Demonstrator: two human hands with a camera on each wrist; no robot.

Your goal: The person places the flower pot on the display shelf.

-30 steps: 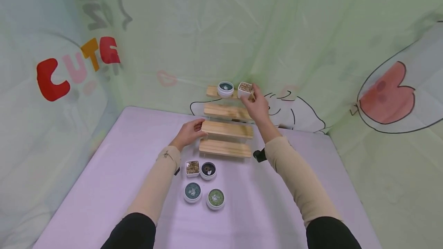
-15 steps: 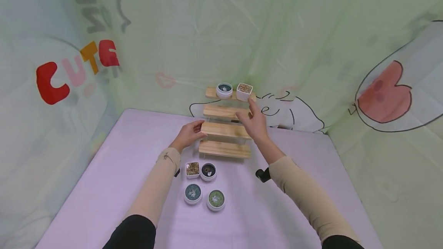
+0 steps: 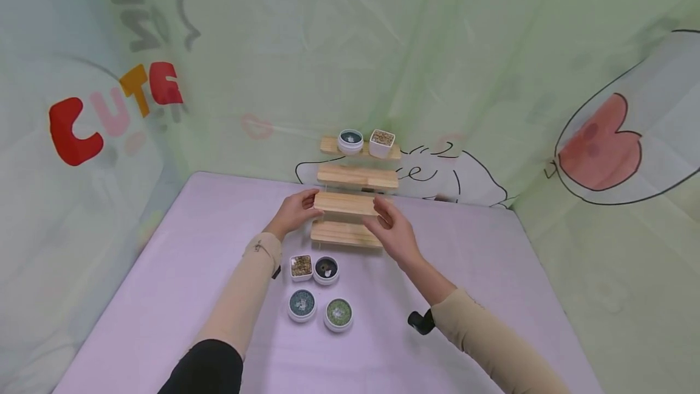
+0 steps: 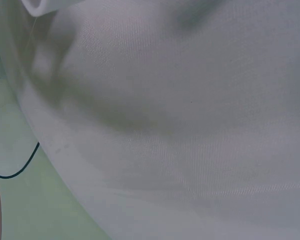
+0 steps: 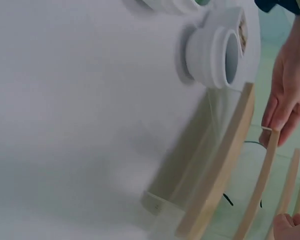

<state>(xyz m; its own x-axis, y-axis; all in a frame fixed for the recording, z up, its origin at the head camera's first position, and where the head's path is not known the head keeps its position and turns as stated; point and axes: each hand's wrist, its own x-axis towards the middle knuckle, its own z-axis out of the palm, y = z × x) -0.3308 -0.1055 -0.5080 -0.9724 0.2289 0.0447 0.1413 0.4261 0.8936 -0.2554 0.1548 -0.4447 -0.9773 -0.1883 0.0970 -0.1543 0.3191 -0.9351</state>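
Note:
A four-step wooden stand [image 3: 358,176] rises at the back of the table. At the left end of its second board from the bottom, my left hand [image 3: 295,211] pinches the edge between thumb and fingers, as the right wrist view confirms. My right hand [image 3: 396,233] holds nothing; its loosely bent fingers overlap the right part of the lower boards in the head view. Up on the top board sit a round white pot [image 3: 350,142] with a dark blue-green top and, to its right, a square white pot [image 3: 381,144] filled with tan pebbles.
In front of the stand, the lilac tabletop [image 3: 437,248] bears a square pebble pot [image 3: 301,267], a dark-filled round pot [image 3: 326,270], a blue-green round pot [image 3: 302,305] and a green round pot [image 3: 338,314]. Printed cloth [image 3: 273,47] hangs behind.
My right hand has let go of the square pebble pot on the top board and come down toward the lower boards. My left hand has stayed at the stand's left end.

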